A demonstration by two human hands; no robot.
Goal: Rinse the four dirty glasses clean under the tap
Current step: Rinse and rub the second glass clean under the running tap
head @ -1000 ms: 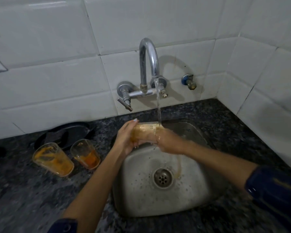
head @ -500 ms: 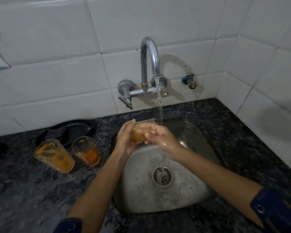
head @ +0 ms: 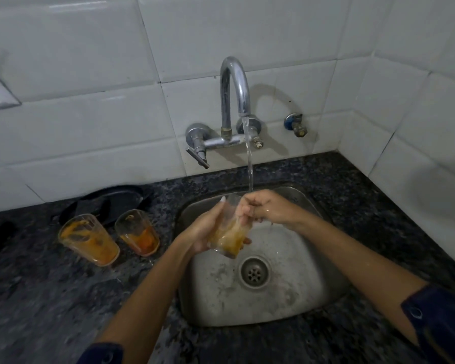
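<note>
- Clear tapered glass (head: 227, 232), streaked orange inside, is held over the steel sink (head: 286, 298), up-left of the drain (head: 254, 271); its long axis tilts, mouth up toward the tap (head: 234, 95), base toward the drain.
- Left hand (head: 204, 232) cups its side, fingers wrapped around it.
- Right hand (head: 267, 207) has its fingers curled at the rim.
- A thin water stream (head: 250, 169) falls onto the right hand.
- Two orange-smeared glasses (head: 90, 240) stand left of the sink on speckled dark stone.
</note>
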